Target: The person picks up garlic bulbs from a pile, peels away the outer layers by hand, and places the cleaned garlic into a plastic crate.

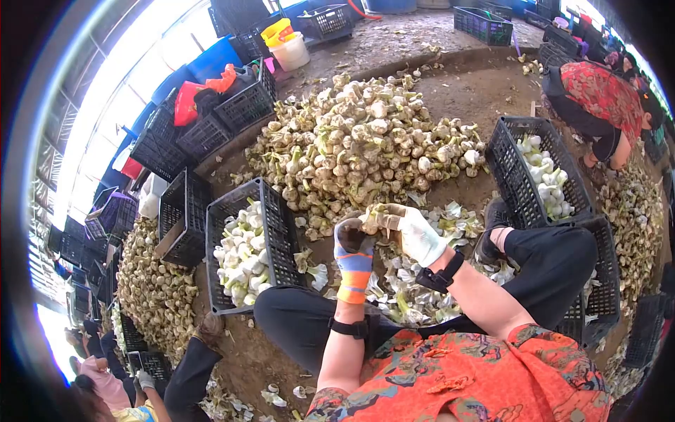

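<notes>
Both my hands wear work gloves and meet in front of me at the near edge of a large heap of unpeeled garlic (351, 148). My left hand (353, 246), in a blue, orange and dark-palmed glove, is closed around one side of a garlic bulb (370, 221). The fingers of my right hand (416, 235), in a white glove with dark fingertips, pinch the bulb from the other side. Loose garlic skins (408, 285) lie below the hands, between my legs.
A black crate of cleaned white garlic (242, 250) stands at my left, and another such crate (545, 176) at my right. Further heaps (151, 281) lie beyond. A person in a red patterned top (601, 95) bends at the right; others sit at lower left.
</notes>
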